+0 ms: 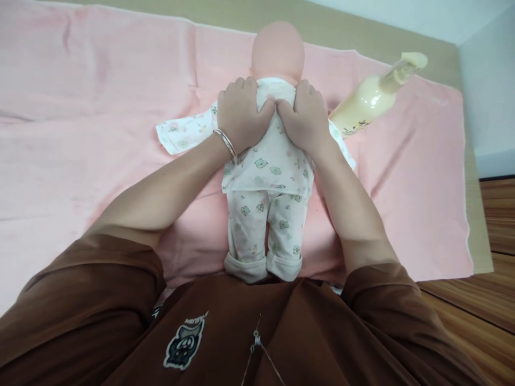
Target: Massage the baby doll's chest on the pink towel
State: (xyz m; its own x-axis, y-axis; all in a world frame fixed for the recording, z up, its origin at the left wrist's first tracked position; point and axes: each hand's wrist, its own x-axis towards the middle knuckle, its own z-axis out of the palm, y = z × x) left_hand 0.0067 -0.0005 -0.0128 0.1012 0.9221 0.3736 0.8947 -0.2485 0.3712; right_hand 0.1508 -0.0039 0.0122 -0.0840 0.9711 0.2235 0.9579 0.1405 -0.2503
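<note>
A baby doll (277,51) lies on a pink blanket (100,123), head away from me, dressed in a white printed top and trousers (267,214). My left hand (240,113), with a silver bangle at the wrist, lies flat on the left side of the doll's upper torso, fingers curled over the shoulder. My right hand (304,118) rests on the right side in the same way. The two thumbs meet at the middle of the torso. Both hands press on the clothing and hold nothing else.
A cream pump bottle (372,99) lies on its side on the blanket just right of the doll. The blanket covers a wooden table (480,225) whose right edge shows, with wood flooring (491,311) beyond it. My brown shirt fills the foreground.
</note>
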